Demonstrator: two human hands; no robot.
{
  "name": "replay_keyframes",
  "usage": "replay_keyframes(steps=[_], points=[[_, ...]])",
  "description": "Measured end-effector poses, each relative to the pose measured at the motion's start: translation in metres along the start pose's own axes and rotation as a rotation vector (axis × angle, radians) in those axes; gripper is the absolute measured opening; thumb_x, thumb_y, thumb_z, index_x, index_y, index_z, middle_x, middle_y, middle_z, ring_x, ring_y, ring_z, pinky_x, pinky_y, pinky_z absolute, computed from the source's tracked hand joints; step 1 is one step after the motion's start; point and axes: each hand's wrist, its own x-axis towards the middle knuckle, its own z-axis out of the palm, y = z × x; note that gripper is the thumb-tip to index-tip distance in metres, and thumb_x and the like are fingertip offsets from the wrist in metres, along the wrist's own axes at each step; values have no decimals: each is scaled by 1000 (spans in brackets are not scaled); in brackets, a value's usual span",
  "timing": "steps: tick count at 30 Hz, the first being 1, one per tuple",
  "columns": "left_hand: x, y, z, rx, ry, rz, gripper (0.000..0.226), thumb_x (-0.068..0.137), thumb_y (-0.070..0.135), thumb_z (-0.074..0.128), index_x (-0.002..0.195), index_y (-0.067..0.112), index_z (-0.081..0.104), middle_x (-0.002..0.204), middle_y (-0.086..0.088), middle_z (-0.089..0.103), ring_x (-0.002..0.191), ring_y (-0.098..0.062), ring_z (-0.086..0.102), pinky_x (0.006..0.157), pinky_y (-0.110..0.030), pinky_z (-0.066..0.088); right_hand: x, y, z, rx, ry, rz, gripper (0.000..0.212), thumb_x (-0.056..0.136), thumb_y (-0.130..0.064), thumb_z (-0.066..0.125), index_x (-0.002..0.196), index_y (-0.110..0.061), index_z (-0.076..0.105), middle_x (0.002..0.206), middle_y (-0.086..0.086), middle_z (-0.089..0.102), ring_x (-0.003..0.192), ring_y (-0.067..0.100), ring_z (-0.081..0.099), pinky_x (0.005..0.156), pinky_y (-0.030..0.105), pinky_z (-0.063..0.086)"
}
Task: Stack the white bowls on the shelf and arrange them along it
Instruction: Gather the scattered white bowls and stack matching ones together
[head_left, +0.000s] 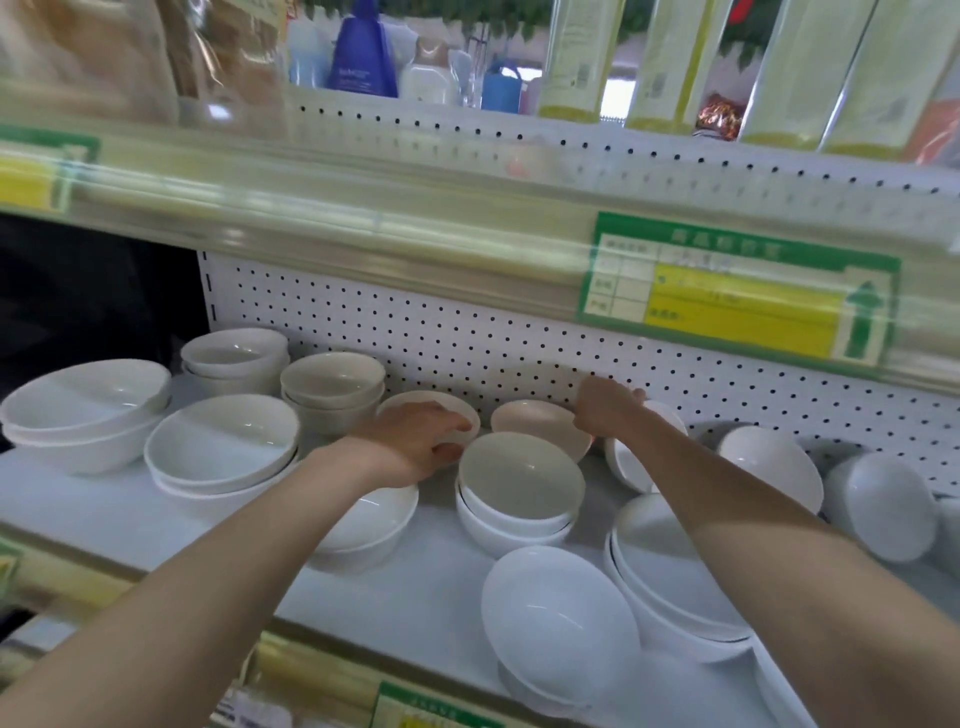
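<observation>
Several white bowls stand on the white shelf, many in stacks of two. My left hand grips the rim of a small bowl at the back middle, thumb at its front edge. My right hand reaches to the back over a tilted bowl and a bowl lying on its side; its fingers curl at that bowl's rim. Between my hands sits a stack of two bowls. Another stack lies partly hidden under my left forearm.
Stacked bowls fill the left. Bowls on their sides lie at the right. A tilted stack sits at the front edge. The pegboard back wall and upper shelf bound the space.
</observation>
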Motion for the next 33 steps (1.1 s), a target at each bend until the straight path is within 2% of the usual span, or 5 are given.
replay_keyframes(steps=[7, 11, 16, 22, 33], points=[[-6, 5, 5, -12, -35, 54, 47, 96, 18, 45, 139, 37, 46, 147, 2, 46, 132, -23, 46, 103, -35, 40, -18, 13, -2, 26, 115, -48, 33, 90, -7, 49, 116, -19, 65, 121, 4, 60, 118, 28, 49, 100, 43, 39], [-14, 16, -3, -55, 109, 91, 57, 92, 6, 42, 143, 32, 43, 153, 2, 38, 138, -20, 38, 109, -32, 35, -37, 38, -16, 133, 230, -19, 44, 92, -4, 47, 117, -34, 66, 122, -1, 63, 119, 23, 49, 96, 37, 42], [-18, 36, -3, -176, 275, 95, 40, 100, 20, 43, 137, 30, 51, 144, 3, 47, 129, -20, 47, 98, -31, 37, -74, 68, -15, 165, 461, -89, 43, 91, 2, 51, 113, -26, 72, 102, 6, 73, 111, 28, 56, 96, 39, 46], [-9, 91, -5, -156, 221, 157, 36, 100, 35, 47, 136, 29, 52, 144, 3, 48, 126, -22, 51, 102, -33, 40, -85, 105, -7, 103, 575, -192, 36, 91, -2, 56, 114, -24, 73, 97, 11, 74, 112, 31, 53, 95, 41, 42], [16, 150, 2, -57, 146, 78, 46, 93, 53, 41, 117, 20, 63, 126, 2, 63, 119, -21, 56, 97, -36, 44, -33, 162, -5, 85, 355, -231, 35, 97, -16, 53, 127, -30, 63, 117, 10, 64, 123, 25, 46, 101, 38, 35]])
